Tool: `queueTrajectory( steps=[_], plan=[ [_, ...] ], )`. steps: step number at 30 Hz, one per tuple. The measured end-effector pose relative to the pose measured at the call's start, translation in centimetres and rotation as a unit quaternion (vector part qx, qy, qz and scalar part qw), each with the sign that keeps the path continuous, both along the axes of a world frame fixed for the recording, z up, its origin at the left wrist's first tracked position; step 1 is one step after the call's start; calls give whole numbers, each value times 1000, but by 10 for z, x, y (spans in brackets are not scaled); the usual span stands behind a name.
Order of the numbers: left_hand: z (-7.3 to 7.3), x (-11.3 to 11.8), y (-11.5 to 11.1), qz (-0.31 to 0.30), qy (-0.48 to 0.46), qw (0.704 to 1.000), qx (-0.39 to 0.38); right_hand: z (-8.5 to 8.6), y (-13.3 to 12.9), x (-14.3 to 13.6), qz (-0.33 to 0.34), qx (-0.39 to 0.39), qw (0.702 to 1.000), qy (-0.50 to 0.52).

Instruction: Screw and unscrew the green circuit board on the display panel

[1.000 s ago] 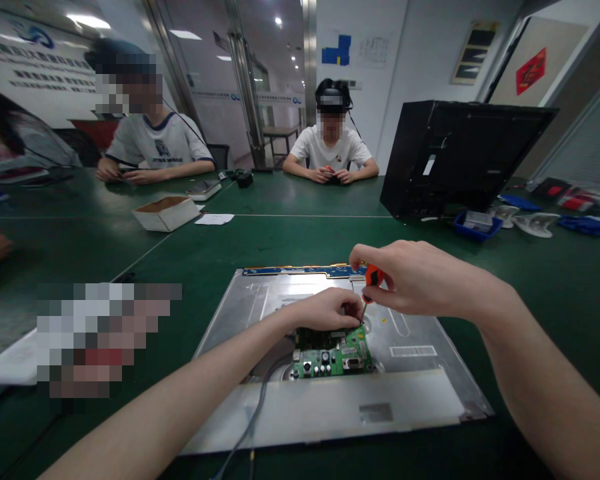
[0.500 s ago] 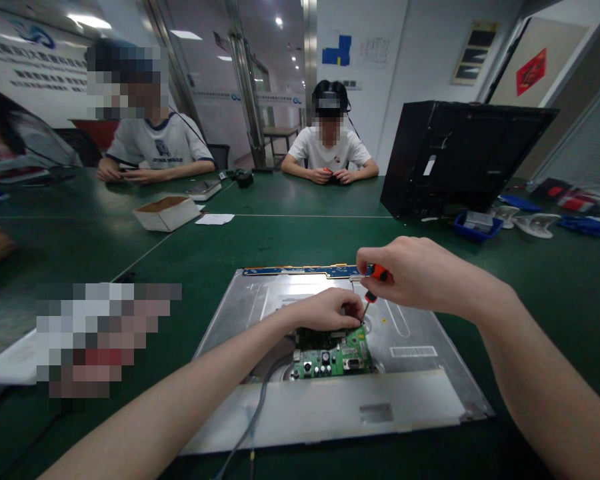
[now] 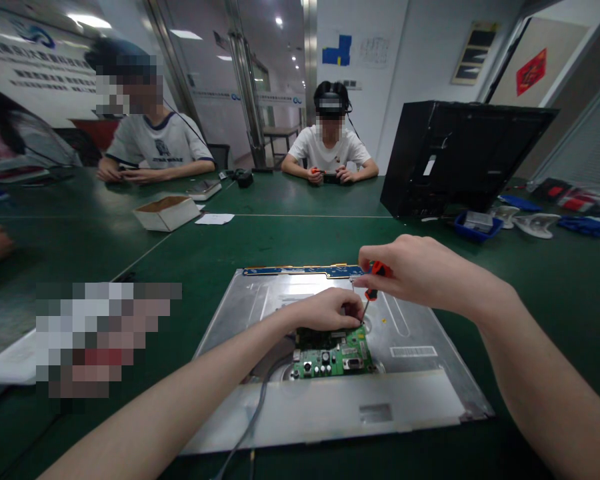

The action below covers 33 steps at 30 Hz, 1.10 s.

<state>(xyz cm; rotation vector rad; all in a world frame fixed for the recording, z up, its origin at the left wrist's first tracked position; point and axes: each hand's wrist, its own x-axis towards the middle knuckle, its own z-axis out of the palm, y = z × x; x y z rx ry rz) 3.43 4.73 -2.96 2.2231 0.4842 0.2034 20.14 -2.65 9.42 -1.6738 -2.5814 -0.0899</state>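
A metal display panel (image 3: 415,393) lies flat in front of me, with a green circuit board (image 3: 337,360) on its middle. My right hand (image 3: 400,270) grips the red-and-black handle of a screwdriver (image 3: 373,293). The tool stands tilted, its tip down at the board's far right corner. Beside that tip rests my left hand (image 3: 330,309), fingers curled together over the board's far edge; whatever they pinch is hidden. A grey cable (image 3: 260,407) runs from the board's left side toward me. Along the panel's far edge sits a narrow blue circuit strip (image 3: 300,271).
A black monitor housing (image 3: 465,160) stands at the right back, near a blue tray (image 3: 477,225). An open cardboard box (image 3: 167,212) and a paper sheet (image 3: 215,219) lie left on the green table (image 3: 300,240). Other people sit across and at left.
My right hand has shifted and turned slightly on the screwdriver handle, whose tip stays at the same corner. My left hand has not moved. The person opposite has moved their hands a little.
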Motion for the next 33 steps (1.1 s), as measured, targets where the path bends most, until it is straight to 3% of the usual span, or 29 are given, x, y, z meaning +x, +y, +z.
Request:
queueTrajectory(
  steps=[15,24,33],
  plan=[
    [-6,-1,2,-15,-13,1000,6,0,-3,0,39,-17,999,24],
    [6,2,-3,-43,45,973,222,-1,-1,-1,17,11,1000,-5],
    [8,2,-5,-42,68,966,246,1,-4,2,41,-6,999,12]
  ],
)
